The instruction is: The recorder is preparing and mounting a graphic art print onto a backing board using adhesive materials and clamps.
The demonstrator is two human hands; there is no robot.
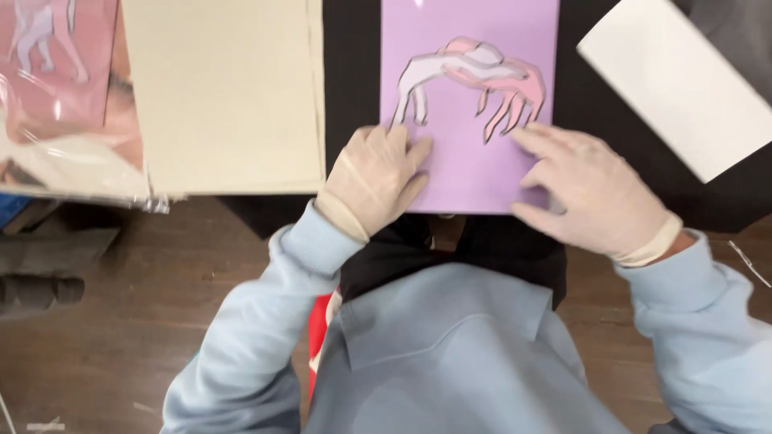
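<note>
Head view, left to right: a bagged pink print [56, 88] lies far left, then a beige board [225, 92]. Your gloved left hand [374, 177] presses flat, fingers spread, on the lilac sheet [470, 173]; nothing is gripped. The cutout of 2 clasped hands [474, 84] already sits on that sheet, apparently placed. Your right hand [591, 193] rests open on its right edge. A white card [683, 88] lies beyond. The black table [354, 72] stands over wood floor [121, 321].
</note>
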